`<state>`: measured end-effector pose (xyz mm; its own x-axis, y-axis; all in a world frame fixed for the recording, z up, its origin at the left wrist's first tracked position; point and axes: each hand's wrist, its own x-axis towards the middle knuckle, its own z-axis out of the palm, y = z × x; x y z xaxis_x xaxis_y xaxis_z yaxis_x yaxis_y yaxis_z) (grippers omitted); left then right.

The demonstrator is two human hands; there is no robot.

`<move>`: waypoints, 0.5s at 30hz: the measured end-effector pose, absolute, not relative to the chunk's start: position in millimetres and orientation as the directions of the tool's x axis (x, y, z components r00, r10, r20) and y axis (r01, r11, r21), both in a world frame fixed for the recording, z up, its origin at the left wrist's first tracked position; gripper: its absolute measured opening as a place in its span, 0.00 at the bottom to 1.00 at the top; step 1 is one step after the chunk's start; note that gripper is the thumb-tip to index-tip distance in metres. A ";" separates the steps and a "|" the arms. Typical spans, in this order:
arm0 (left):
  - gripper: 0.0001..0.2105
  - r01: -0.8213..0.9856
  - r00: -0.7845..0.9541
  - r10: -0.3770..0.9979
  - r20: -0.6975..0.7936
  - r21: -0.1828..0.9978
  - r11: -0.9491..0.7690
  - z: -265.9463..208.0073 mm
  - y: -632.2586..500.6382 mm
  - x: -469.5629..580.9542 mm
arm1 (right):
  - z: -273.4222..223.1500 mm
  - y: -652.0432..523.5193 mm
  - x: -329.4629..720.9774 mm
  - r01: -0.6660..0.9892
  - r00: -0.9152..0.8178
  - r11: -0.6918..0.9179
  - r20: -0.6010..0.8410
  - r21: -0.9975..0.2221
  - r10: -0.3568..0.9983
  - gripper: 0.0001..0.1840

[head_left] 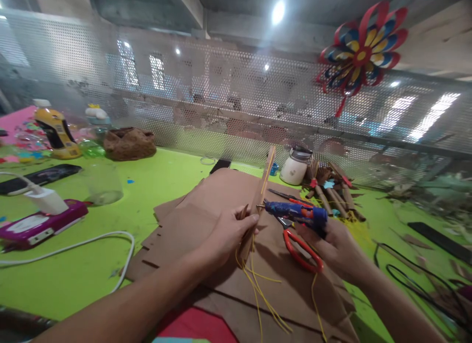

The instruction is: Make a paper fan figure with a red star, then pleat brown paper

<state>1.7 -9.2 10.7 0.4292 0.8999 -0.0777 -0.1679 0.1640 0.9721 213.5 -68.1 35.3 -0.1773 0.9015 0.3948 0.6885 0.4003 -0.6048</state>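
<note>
Burns are possible: the tip of the glue gun point(295, 213) lies just beside the left hand point(230, 230), so a slip could cause contact. The left hand is clamped on the cardboard strip point(266, 171), which extends above and below its fingers; yellow strings point(272, 311) trail beneath. The right hand point(335, 242) grips the glue gun.

The left arm point(147, 294) and right arm point(393, 303) reach forward. The left hand point(228, 235) pinches, and the right hand point(334, 247) curls into a grip nearby.
</note>
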 end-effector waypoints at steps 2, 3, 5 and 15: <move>0.09 -0.172 0.435 0.897 -0.083 0.970 0.174 11.1 -9.5 1.8 | 34.1 -67.0 215.3 0.687 -0.169 0.401 0.404 -0.606 0.899 0.11; 0.09 -0.173 0.436 0.896 -0.087 0.969 0.178 11.4 -9.7 1.9 | 33.5 -66.6 216.2 0.687 -0.165 0.403 0.410 -0.605 0.897 0.10; 0.09 -0.175 0.434 0.897 -0.088 0.968 0.179 11.8 -10.0 2.0 | 32.7 -65.9 217.6 0.689 -0.165 0.408 0.419 -0.599 0.893 0.11; 0.09 -0.186 0.431 0.901 -0.060 0.971 0.153 10.2 -9.4 2.5 | 37.6 -69.8 212.9 0.711 -0.185 0.416 0.420 -0.567 0.889 0.11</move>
